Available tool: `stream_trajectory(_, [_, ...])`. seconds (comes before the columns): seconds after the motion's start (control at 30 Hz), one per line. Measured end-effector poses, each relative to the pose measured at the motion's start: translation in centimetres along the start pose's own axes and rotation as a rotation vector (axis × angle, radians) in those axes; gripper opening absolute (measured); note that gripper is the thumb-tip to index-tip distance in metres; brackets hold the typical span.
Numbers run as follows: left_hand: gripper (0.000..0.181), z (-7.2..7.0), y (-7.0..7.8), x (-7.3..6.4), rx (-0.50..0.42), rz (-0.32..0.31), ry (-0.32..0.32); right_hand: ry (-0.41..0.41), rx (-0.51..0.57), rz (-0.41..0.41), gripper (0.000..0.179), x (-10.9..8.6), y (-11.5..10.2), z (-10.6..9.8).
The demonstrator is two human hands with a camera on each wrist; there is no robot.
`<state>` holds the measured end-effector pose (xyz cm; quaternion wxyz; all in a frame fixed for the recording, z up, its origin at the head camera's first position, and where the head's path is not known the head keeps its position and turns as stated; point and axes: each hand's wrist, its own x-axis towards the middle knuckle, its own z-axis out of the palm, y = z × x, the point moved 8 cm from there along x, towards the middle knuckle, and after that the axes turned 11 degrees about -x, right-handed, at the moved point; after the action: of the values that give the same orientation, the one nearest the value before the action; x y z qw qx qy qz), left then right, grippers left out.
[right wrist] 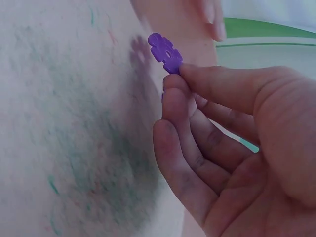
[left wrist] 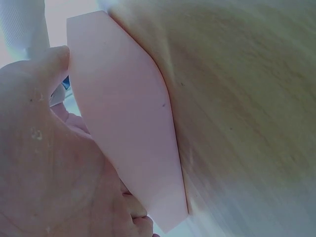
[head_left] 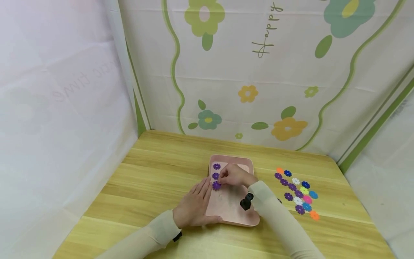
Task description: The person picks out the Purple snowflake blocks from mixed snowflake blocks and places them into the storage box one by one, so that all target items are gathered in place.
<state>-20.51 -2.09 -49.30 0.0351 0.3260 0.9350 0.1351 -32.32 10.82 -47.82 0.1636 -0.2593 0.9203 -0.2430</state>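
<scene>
1. Edges: we see a pink tray on the wood counter, raised rim all round, long sides running away from the person.
2. Room: a broad strip of counter lies left of the tray; on the right, loose flower pieces in mixed colours sit near it. Inside, we get tray floor stretching from the purple row to the right and near rims.
3. Left hand: fingers straight, laid along the tray's left wall.
4. Right hand: thumb and fingers pinch a purple piece by one edge, over the tray's left side, near two purple flowers lined up along that wall.
5. Axis: piece is round, so we call no true long axis; right wrist view shows it slanted, free end pointing up-left, away from the fingertips.
</scene>
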Motion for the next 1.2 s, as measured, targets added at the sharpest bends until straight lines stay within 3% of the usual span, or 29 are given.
stream_trajectory(0.17, [0.117, -0.6, 0.3, -0.1, -0.018, 0.003, -0.004, 0.019, 0.002, 0.066, 0.014, 0.3, 0.5, 0.7])
stream_trajectory(0.33, [0.118, -0.6, 0.4, -0.1, -0.023, -0.007, -0.014, 0.038, -0.017, 0.079, 0.013, 0.1, 0.6, 0.5])
stream_trajectory(0.6, [0.117, -1.3, 0.8, -0.2, -0.017, -0.032, -0.052, 0.050, -0.111, 0.057, 0.005, -1.8, 0.7, -2.2])
stream_trajectory(0.97, [0.116, -1.1, 0.7, -0.2, -0.029, -0.014, -0.024, 0.105, -0.217, 0.022, 0.011, -8.9, 2.3, -7.4])
stream_trajectory(1.2, [0.116, -1.5, 0.9, -0.3, -0.007, -0.004, -0.031, 0.168, -0.230, 0.119, 0.022, -14.5, 5.9, -8.2])
